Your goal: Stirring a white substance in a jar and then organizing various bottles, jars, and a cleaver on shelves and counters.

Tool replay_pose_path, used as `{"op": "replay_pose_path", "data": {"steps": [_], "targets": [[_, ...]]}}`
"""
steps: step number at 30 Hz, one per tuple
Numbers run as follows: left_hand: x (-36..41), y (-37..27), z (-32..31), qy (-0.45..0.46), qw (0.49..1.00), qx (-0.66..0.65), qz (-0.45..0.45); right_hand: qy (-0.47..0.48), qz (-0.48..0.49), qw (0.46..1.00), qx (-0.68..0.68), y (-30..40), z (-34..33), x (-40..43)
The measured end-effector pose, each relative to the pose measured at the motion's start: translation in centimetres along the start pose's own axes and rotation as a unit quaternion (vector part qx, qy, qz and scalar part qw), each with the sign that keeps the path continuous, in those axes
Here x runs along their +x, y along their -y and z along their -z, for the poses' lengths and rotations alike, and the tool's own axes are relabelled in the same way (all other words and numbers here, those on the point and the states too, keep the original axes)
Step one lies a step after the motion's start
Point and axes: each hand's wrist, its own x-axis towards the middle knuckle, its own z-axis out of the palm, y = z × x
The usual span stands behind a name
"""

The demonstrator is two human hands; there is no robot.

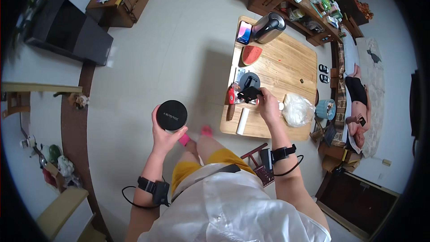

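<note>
My left hand (164,143) is wrapped around a round container with a black lid (172,115), held over the floor left of the table. The lid bears printed writing, and it hides most of the container's body. Over the near left part of the wooden table (285,64), my right hand (269,107) grips a small black object (249,94) whose exact kind I cannot tell. Just beyond that object is a round grey base with a black bracket (250,80). A red packet (231,94), a brown-handled tool (230,112) and a white cylinder (243,121) lie close by.
A watermelon wedge (252,55), a lit smartphone (244,33) and an electric kettle (269,28) occupy the table's far left corner. A clear plastic bag (298,110) sits at the right. A dark red stool (263,171) stands beside my legs. A person (356,97) lies on a couch.
</note>
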Motion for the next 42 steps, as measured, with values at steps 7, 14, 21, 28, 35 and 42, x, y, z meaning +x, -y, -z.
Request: {"op": "replay_pose_path", "data": {"steps": [7,14,21,28,35,42], "targets": [[8.8,-1.4,0.4,0.079,0.997,0.016,-0.013,-0.031,0.017,0.999,0.016,6.0,-0.9,5.8],[21.5,-5.4,0.0,0.103,0.995,0.007,-0.013,-0.055,0.025,0.996,0.072,13.9,-3.4,16.3],[34.2,-5.5,-2.5,0.149,0.987,-0.003,-0.06,-0.077,0.087,0.98,0.164,17.8,-1.5,25.9],[47.3,-4.6,-6.7,0.216,0.975,-0.031,-0.051,-0.129,-0.001,0.974,0.186,17.6,-0.8,36.6],[62.1,-5.9,-11.6,0.299,0.953,-0.035,-0.027,-0.205,-0.108,0.959,0.165,16.5,3.2,49.4],[72.2,-7.1,-17.1,0.356,0.931,-0.004,-0.08,-0.264,-0.211,0.931,0.137,13.1,5.4,58.5]]}}
